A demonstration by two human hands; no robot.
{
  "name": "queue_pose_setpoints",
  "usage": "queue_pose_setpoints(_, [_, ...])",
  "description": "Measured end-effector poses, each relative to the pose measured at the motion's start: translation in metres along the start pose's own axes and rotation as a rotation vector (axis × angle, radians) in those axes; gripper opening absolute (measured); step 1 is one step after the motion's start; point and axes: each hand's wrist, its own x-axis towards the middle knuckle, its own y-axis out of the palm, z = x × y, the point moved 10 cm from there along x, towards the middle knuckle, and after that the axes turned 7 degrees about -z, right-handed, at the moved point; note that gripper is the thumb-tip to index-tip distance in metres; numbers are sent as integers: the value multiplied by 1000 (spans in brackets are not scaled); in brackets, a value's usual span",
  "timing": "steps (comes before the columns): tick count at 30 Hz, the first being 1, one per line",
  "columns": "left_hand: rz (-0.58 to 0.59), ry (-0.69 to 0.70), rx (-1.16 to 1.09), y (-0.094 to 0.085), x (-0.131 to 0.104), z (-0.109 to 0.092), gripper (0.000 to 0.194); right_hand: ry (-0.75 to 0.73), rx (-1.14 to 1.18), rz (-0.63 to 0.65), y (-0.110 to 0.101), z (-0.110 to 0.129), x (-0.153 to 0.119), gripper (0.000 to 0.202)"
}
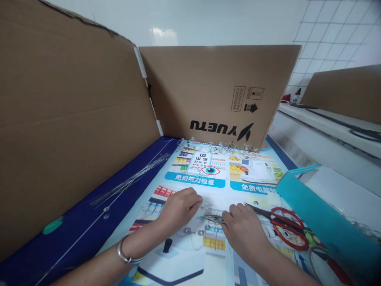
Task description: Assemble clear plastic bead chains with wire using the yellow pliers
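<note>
My left hand (183, 204), with a silver bangle (121, 251) on its wrist, is closed in a pinch on a thin wire piece (204, 204). Facing it, my right hand (244, 226) is wrapped around a pair of pliers (214, 218); the handles are hidden in the palm. The plier jaws point left, close beside the wire, and I cannot tell whether they touch it. Just below lie several clear round beads (201, 232) with thin wires. Right of my right hand rest red-handled scissors (288, 228), blades toward the hand.
Cardboard panels (184, 91) stand at the back and left (74, 119). Along the back panel's foot lie many wire pieces (220, 148). A bundle of straight wires (133, 178) lies on the left. A turquoise box (321, 214) with wire pieces stands at the right.
</note>
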Motion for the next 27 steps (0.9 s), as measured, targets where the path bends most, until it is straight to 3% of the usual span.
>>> queue_pose_setpoints(18, [208, -181, -53, 25, -4, 27, 13, 43, 32, 3, 3, -4, 3, 5])
queue_pose_setpoints(27, [178, -135, -21, 21, -4, 21, 11, 14, -34, 27, 0, 7, 20, 9])
